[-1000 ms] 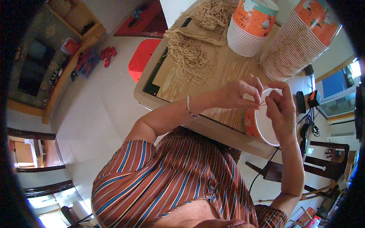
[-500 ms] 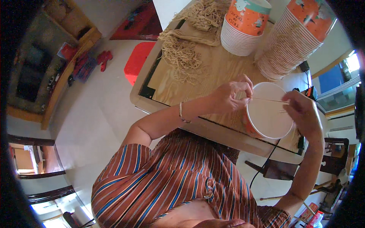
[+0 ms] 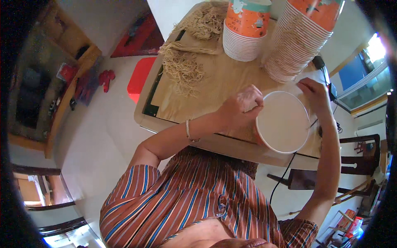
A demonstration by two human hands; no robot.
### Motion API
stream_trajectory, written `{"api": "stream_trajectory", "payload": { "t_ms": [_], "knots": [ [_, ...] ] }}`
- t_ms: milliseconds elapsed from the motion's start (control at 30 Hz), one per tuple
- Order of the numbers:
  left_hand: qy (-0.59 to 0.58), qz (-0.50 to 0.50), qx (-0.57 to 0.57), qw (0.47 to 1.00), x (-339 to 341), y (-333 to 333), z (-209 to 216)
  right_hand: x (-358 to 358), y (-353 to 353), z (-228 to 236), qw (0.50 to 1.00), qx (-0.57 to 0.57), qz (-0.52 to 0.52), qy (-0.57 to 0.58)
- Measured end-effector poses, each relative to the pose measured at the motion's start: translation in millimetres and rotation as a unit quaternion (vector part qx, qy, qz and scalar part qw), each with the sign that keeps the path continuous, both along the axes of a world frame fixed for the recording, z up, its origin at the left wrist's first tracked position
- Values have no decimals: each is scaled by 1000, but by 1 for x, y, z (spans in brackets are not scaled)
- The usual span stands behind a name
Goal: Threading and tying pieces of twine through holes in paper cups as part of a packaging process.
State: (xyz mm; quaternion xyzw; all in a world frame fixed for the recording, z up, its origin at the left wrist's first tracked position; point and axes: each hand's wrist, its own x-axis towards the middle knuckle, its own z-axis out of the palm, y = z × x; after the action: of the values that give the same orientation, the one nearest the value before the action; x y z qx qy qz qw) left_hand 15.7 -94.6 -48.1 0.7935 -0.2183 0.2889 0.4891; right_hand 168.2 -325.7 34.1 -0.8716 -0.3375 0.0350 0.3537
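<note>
A paper bucket (image 3: 283,124) stands at the near right of the table, its mouth tilted toward me, with a white inside and an orange outer wall. My left hand (image 3: 243,108) is closed in a pinch against the left side of its rim, where a string was held; the string itself barely shows now. Past the rim's far right, my right hand (image 3: 316,93) is raised with thumb and fingertips pinched together, near a tall bucket stack. What lies between those fingertips is too fine to make out.
Beige string lies in a loose tangled pile (image 3: 184,70) at the far left of the table (image 3: 165,108). Two stacks of paper buckets, one shorter (image 3: 245,43) and one taller (image 3: 285,58), stand behind. String hangs over the taller stack. A red stool (image 3: 139,78) is beside the table's left edge.
My right hand has moved from over the bucket's mouth, away from me past its far right rim. The string stretched between my hands no longer shows. The left hand stays at the rim.
</note>
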Motion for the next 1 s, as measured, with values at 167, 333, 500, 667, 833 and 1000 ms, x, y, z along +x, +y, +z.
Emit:
{"api": "stream_trajectory", "payload": {
  "t_ms": [167,333,500,667,833,1000],
  "knots": [
    [65,7,-50,997,-8,0,4,7,5,-36,995,-22,3,92],
    [314,-62,-301,898,-9,-1,-1,-6,7,-40,969,45,-81,230],
    [456,-176,-417,766,4,5,-4,-1,-17,-60,933,87,-70,342],
    [462,-106,-331,816,6,13,-9,0,-21,-96,881,174,-47,438],
    [313,-4,-143,939,8,13,-1,-19,-40,-38,960,82,-195,185],
    [254,30,-24,967,-10,1,27,-70,-55,4,978,-56,-175,-95]
  ]
}}
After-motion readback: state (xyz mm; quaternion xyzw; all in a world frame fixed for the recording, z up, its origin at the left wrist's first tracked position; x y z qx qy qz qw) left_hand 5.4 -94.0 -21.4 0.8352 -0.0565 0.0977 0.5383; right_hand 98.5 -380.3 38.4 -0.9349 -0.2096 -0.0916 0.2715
